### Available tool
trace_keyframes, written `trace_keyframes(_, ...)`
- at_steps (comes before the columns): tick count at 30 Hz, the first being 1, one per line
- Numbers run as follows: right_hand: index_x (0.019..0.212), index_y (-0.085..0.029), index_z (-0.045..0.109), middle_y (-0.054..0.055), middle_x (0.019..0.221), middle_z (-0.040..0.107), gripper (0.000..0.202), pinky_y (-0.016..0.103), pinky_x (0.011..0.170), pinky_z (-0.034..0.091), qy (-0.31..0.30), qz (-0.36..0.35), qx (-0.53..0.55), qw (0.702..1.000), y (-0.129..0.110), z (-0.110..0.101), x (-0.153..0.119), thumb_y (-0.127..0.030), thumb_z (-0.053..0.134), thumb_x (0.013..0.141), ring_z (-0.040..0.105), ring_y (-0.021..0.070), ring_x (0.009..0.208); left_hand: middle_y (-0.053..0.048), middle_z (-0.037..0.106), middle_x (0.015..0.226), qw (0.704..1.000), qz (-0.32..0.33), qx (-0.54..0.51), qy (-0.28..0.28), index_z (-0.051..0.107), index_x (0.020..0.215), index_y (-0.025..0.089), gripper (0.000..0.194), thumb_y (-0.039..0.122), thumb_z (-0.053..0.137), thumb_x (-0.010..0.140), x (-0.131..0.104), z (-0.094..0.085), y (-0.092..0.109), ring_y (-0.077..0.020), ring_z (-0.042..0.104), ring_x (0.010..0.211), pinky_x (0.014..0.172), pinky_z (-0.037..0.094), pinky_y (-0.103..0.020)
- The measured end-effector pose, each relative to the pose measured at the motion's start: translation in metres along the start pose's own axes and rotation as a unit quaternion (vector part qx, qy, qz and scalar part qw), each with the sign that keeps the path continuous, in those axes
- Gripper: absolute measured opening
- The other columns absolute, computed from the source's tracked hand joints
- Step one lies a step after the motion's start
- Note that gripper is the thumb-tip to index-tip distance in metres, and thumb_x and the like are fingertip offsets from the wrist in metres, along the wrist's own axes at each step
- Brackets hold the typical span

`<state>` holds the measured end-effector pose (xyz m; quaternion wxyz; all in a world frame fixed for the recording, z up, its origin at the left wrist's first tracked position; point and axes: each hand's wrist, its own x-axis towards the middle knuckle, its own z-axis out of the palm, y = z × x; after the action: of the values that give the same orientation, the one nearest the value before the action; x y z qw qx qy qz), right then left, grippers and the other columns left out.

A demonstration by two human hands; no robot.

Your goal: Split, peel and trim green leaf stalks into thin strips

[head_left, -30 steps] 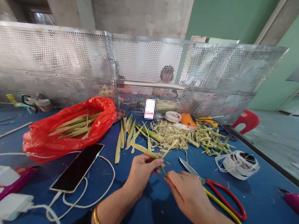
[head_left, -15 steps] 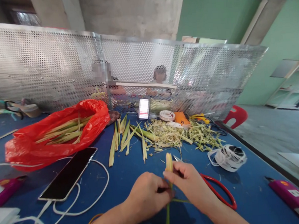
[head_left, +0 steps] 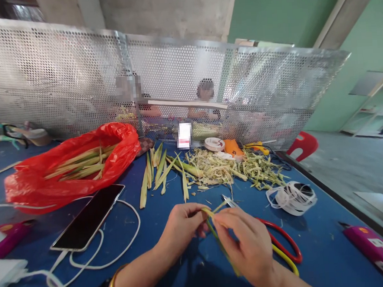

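- Hands meet above the blue counter (head_left: pixel 169 205), near its front edge.
- Left hand (head_left: pixel 180 224) is pinched shut on the top of a thin green leaf strip (head_left: pixel 216 235).
- Right hand (head_left: pixel 249 244) is pinched on the same strip just beside the left; the strip runs down and right across its palm.
- Scissors (head_left: pixel 278 244) with red and yellow handles lie on the counter under the right hand, blade tip showing past the fingers.
- Behind the hands: cut leaves (head_left: pixel 157 171) in a row and a heap of trimmings (head_left: pixel 232 169).
- To the left: a red bag (head_left: pixel 66 168) of leaves and a phone (head_left: pixel 89 219) on a white cable.
- To the right: a white cord coil (head_left: pixel 292 196).
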<state>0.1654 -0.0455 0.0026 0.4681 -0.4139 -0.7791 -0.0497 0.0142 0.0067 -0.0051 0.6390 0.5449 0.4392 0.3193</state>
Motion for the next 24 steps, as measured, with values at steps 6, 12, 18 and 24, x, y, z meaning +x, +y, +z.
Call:
trace_keyframes(6, 0.103, -0.015, 0.059, 0.007, 0.087, 0.069, 0.023, 0.032, 0.080, 0.049, -0.056, -0.101, -0.103, 0.988, 0.004, 0.008, -0.003, -0.005, 0.052, 0.083, 0.064, 0.0165, 0.080, 0.001, 0.059, 0.056, 0.990, -0.045, -0.129, 0.029, 0.068, 0.078, 0.014, 0.032, 0.044, 0.068, 0.067, 0.004, -0.003, 0.001, -0.0089, 0.055, 0.047, 0.047, 0.037, -0.019)
trace_keyframes(12, 0.106, -0.016, 0.059, 0.007, 0.092, 0.069, 0.025, 0.035, 0.088, 0.045, -0.084, -0.125, -0.119, 0.981, 0.007, 0.012, -0.009, -0.008, 0.047, 0.086, 0.064, 0.0160, 0.086, 0.003, 0.052, 0.047, 0.987, -0.060, -0.138, 0.063, 0.065, 0.066, 0.013, 0.030, 0.043, 0.070, 0.063, 0.001, 0.000, 0.006, -0.0082, 0.049, 0.041, 0.040, 0.030, -0.019)
trace_keyframes(18, 0.100, -0.019, 0.062, 0.004, 0.094, 0.068, 0.019, 0.037, 0.091, 0.038, -0.078, -0.071, -0.136, 0.985, 0.004, 0.017, -0.008, -0.012, 0.049, 0.087, 0.060, 0.0168, 0.088, 0.002, 0.054, 0.054, 0.979, -0.072, -0.185, 0.051, 0.066, 0.068, 0.014, 0.018, 0.032, 0.066, 0.065, -0.004, 0.001, 0.012, -0.0076, 0.046, 0.046, 0.044, 0.033, -0.018)
trace_keyframes(24, 0.092, -0.021, 0.063, 0.003, 0.089, 0.067, 0.016, 0.036, 0.089, 0.037, -0.055, -0.036, -0.150, 0.986, 0.005, 0.017, -0.003, -0.014, 0.049, 0.088, 0.057, 0.0166, 0.085, -0.001, 0.063, 0.070, 0.976, -0.060, -0.211, 0.011, 0.069, 0.083, 0.015, 0.019, 0.021, 0.063, 0.066, -0.006, -0.002, 0.011, -0.0117, 0.057, 0.065, 0.062, 0.044, -0.022)
